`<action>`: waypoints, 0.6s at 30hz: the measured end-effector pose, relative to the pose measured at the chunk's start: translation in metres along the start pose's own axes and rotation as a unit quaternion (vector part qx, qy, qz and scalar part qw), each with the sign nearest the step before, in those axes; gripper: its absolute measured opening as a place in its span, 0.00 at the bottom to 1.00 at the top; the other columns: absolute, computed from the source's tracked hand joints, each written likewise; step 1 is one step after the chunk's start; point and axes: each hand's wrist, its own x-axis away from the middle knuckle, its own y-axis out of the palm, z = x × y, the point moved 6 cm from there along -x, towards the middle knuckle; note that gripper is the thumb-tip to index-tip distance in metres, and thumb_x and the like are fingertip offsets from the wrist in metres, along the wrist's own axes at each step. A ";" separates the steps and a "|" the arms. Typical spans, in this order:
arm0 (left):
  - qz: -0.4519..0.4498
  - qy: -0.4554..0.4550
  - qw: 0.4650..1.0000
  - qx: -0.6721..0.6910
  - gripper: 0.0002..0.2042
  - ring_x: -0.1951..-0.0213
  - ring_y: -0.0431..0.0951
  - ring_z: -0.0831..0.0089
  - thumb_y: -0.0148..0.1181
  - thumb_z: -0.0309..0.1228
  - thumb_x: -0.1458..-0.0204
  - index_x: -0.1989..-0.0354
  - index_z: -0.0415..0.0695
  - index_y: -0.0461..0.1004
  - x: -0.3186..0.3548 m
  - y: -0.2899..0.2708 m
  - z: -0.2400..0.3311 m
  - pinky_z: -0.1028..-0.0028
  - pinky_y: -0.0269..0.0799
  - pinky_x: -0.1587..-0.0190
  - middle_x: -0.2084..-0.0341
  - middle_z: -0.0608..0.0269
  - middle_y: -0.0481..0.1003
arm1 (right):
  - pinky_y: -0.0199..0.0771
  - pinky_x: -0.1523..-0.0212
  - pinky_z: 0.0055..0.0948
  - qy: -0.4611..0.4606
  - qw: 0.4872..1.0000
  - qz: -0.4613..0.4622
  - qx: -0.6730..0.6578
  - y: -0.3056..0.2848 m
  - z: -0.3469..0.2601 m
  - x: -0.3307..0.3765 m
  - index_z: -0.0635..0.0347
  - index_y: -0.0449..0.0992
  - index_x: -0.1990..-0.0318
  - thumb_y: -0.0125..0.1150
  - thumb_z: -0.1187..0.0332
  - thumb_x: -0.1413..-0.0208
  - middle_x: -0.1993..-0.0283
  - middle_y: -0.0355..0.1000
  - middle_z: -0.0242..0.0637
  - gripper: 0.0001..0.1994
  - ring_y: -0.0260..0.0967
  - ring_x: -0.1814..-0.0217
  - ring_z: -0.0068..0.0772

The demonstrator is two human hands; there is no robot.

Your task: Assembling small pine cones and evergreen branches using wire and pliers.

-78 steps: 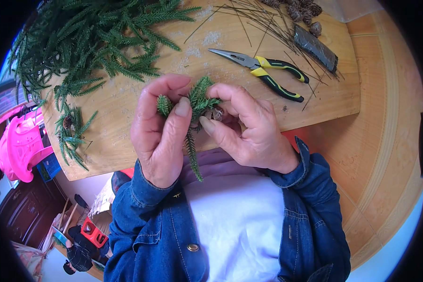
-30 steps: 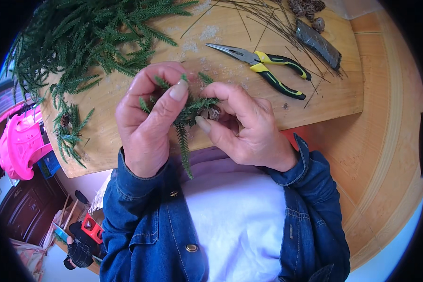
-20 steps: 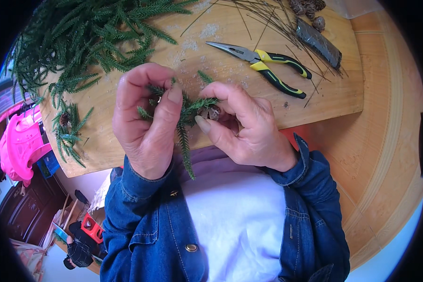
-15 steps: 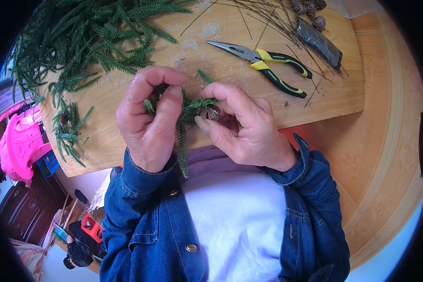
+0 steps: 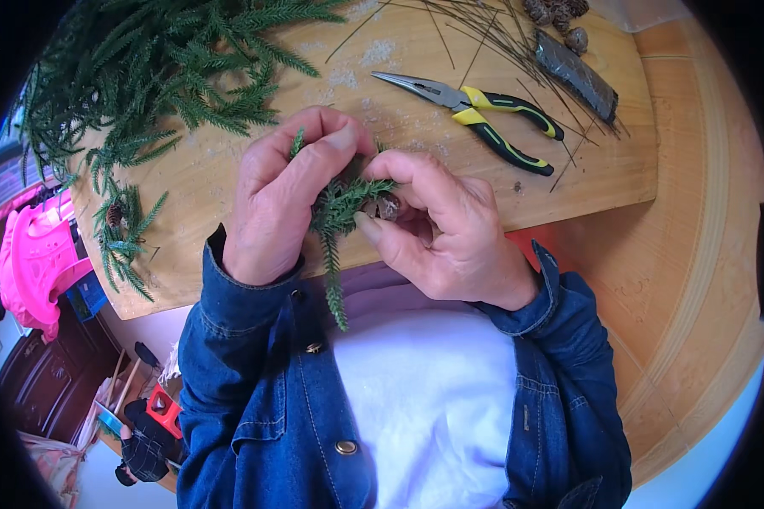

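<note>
Near the table's front edge my two hands meet around a green artificial pine sprig [image 5: 338, 204]. My right hand [image 5: 454, 225] is closed, thumb and fingers pinching a small brown pine cone [image 5: 387, 206] set against the needles. Thumb and index finger of my left hand [image 5: 293, 182] are pressed together at the sprig's upper side, and a green tip pokes out beside them. What lies exactly between those fingertips is hidden. One long needle branch hangs below the hands, over the dark jacket.
Loose green branches [image 5: 170, 64] heap at the far left, with a finished-looking sprig with cone [image 5: 123, 229] below. Yellow-black needle-nose pliers [image 5: 492, 119] lie right of centre. Thin wires [image 5: 450, 38], a dark packet [image 5: 577, 76] and pine cones [image 5: 560, 13] sit far right.
My left hand has shifted right and slightly up, closer to my right hand. The hanging branch has swung a little right; the right hand stays nearly still on the cone.
</note>
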 end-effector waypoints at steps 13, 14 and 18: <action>0.073 0.108 0.991 0.022 0.10 0.65 0.69 0.79 0.50 0.31 0.41 0.65 0.35 0.71 0.024 -0.012 -0.002 0.78 0.65 0.58 0.68 0.64 0.72 | 0.61 0.77 0.13 0.012 1.000 -0.001 -0.018 0.010 0.000 0.003 0.68 0.67 0.52 0.61 0.78 0.50 0.77 0.68 0.29 0.17 0.61 0.77 0.12; 0.061 0.133 0.989 0.002 0.09 0.65 0.70 0.79 0.50 0.30 0.41 0.64 0.35 0.71 0.025 -0.011 0.001 0.78 0.65 0.58 0.67 0.64 0.72 | 0.61 0.77 0.13 0.014 1.000 -0.008 -0.013 0.009 -0.001 0.002 0.68 0.67 0.52 0.61 0.78 0.51 0.77 0.68 0.29 0.17 0.62 0.76 0.12; 0.031 0.187 0.981 -0.051 0.06 0.63 0.70 0.78 0.50 0.26 0.43 0.64 0.35 0.71 0.028 -0.013 0.005 0.78 0.64 0.57 0.66 0.61 0.72 | 0.63 0.76 0.13 0.017 1.000 -0.019 -0.005 0.009 -0.002 0.002 0.68 0.67 0.52 0.61 0.79 0.51 0.75 0.69 0.30 0.17 0.63 0.76 0.12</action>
